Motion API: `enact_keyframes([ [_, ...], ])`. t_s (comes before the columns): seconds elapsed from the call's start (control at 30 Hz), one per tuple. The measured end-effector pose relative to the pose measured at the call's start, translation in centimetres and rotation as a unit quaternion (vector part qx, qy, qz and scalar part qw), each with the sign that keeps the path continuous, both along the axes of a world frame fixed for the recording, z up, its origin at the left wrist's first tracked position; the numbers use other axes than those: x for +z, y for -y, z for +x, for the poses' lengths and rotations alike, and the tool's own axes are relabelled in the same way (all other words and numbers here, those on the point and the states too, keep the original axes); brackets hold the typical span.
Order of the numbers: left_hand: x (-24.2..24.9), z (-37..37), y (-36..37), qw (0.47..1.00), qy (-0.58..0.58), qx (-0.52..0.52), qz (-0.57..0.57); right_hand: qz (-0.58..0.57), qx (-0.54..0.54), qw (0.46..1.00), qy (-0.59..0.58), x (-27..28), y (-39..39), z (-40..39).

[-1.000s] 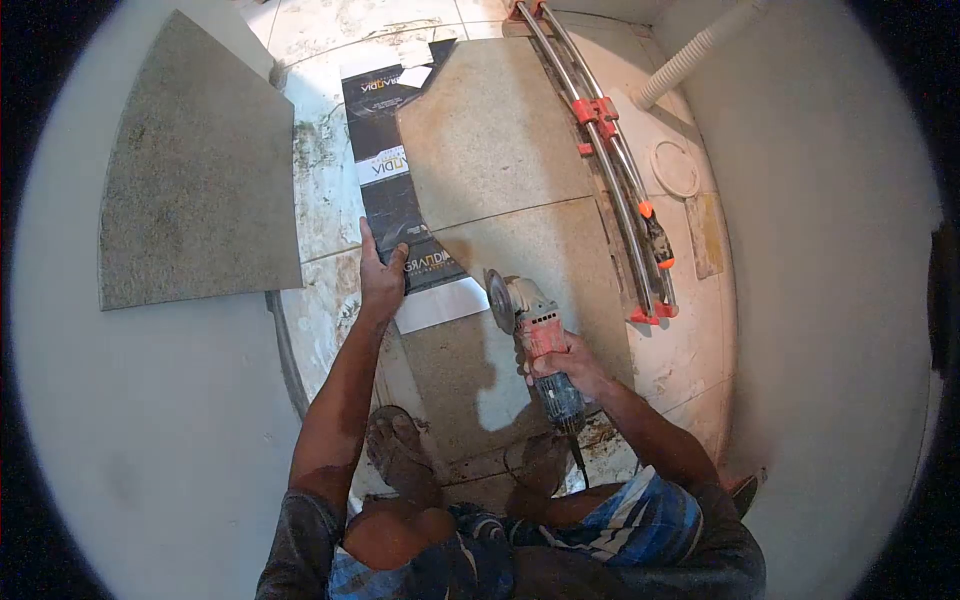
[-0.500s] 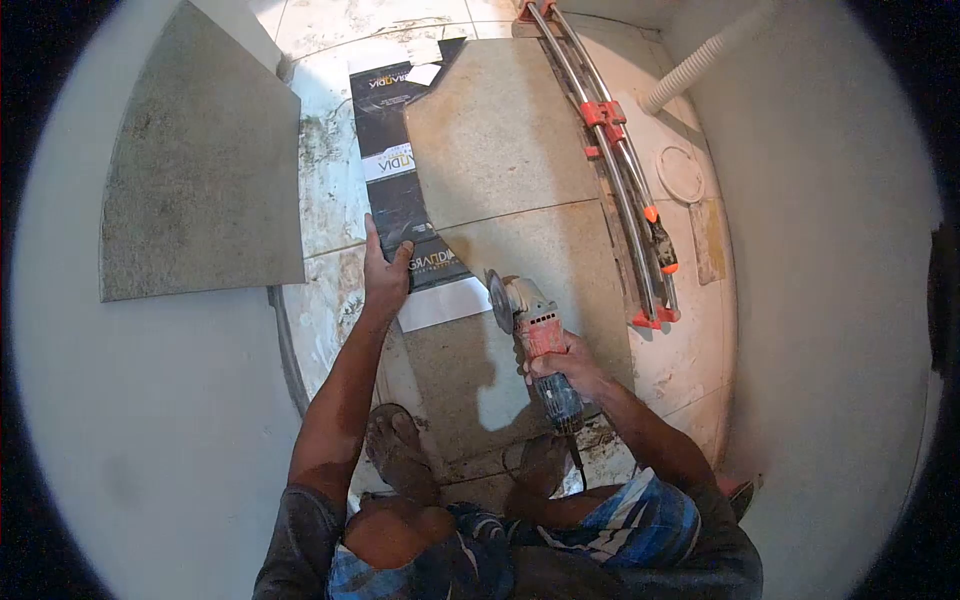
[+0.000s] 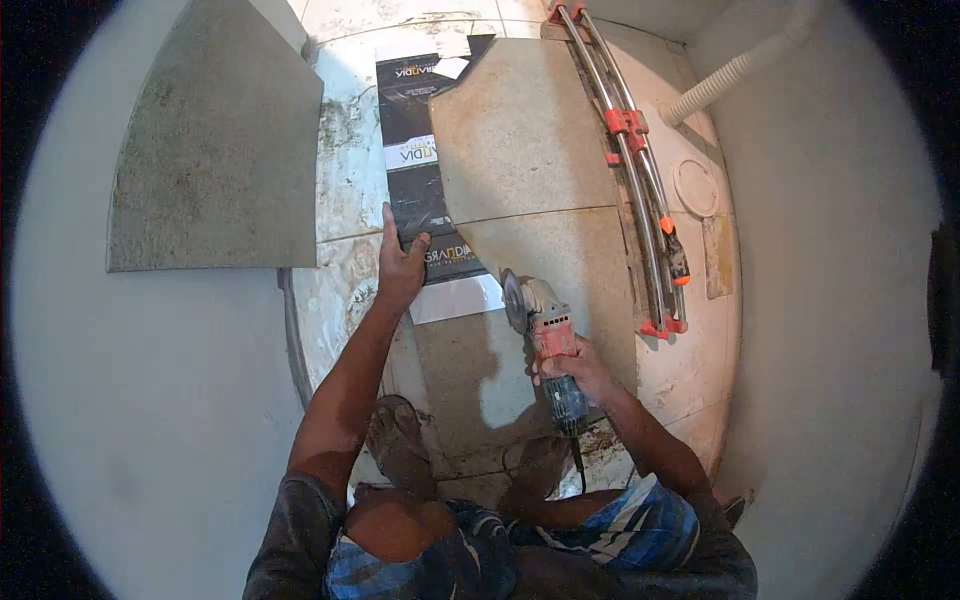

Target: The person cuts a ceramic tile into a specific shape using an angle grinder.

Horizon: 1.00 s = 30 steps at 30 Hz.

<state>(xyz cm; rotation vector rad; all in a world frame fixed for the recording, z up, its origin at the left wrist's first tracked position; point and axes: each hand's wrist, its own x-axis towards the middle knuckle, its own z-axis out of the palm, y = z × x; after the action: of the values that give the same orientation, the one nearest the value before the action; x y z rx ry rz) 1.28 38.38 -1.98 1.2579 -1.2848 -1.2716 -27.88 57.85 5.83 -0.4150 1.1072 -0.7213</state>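
Right hand [image 3: 585, 370] around grinder [image 3: 554, 338], disc [image 3: 514, 300] beyond the hand

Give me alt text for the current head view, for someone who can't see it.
A person's right hand grips a grinder, its disc beside the near right corner of a printed sheet that the left hand holds at its left edge. Large tiles lie alongside, with metal rails farther right.

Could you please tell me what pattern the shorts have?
Blue, white and dark streaks, seen best in the head view, on the shorts.
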Motion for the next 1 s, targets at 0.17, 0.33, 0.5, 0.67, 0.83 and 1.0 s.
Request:
enact_keyframes([
  [0.17,1.6,-0.2,-0.2,0.997,0.073,0.011,0.028,0.021,0.001,1.0,0.0,1.4,-1.2,-0.9],
  [0.33,0.5,0.4,0.3,0.996,0.078,0.008,0.046,-0.071,0.066,0.993,0.06,3.8,0.4,-2.8],
  [0.5,-0.8,1.0,0.3,0.994,0.112,0.015,0.0,-0.052,0.259,0.96,-0.094,3.9,3.7,-6.5],
  [0.67,-1.4,1.1,0.3,1.0,-0.003,-0.005,-0.009,-0.119,0.439,0.845,-0.282,4.3,8.5,-8.5],
  [0.83,0.8,1.3,0.0,1.0,0.015,-0.007,0.001,-0.091,0.487,0.833,-0.248,7.9,13.0,-6.6],
  [1.0,1.5,1.4,0.1,0.999,0.029,-0.015,0.038,-0.069,0.568,0.741,-0.351,11.2,16.2,-4.2],
])
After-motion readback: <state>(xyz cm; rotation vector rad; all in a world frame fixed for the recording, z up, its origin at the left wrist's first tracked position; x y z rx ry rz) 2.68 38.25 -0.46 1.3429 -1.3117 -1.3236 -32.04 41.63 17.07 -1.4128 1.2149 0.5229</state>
